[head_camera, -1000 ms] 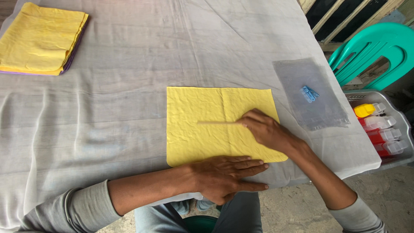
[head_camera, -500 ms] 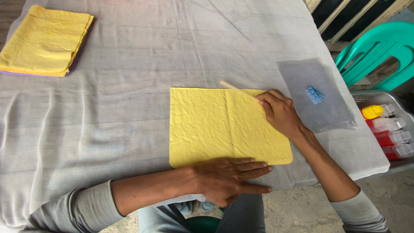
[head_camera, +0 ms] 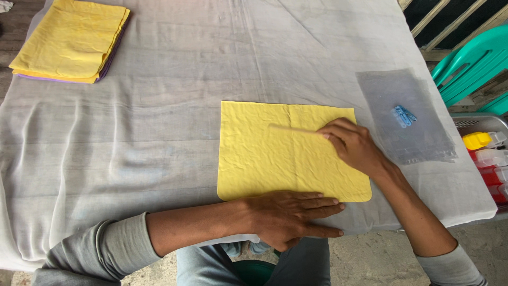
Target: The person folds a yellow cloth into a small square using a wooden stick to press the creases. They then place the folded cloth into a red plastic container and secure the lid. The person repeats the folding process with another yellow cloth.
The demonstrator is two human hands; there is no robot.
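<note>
A yellow cloth (head_camera: 264, 153) lies flat on the table, which is covered by a white sheet (head_camera: 174, 106). My left hand (head_camera: 293, 212) presses flat on the cloth's near edge, fingers pointing right. My right hand (head_camera: 353, 144) holds a thin wooden stick (head_camera: 293, 128), which lies across the upper part of the cloth and points left.
A stack of folded yellow cloths over a purple one (head_camera: 74, 39) sits at the far left corner. A clear plastic bag (head_camera: 407, 116) with small blue clips (head_camera: 405, 115) lies to the right. Beyond the table edge stand a grey basket of bottles (head_camera: 487, 153) and a green chair (head_camera: 471, 63).
My right hand swept the stick up to the cloth's far right edge, then brought it back down onto the cloth's upper part. My left hand stayed in place.
</note>
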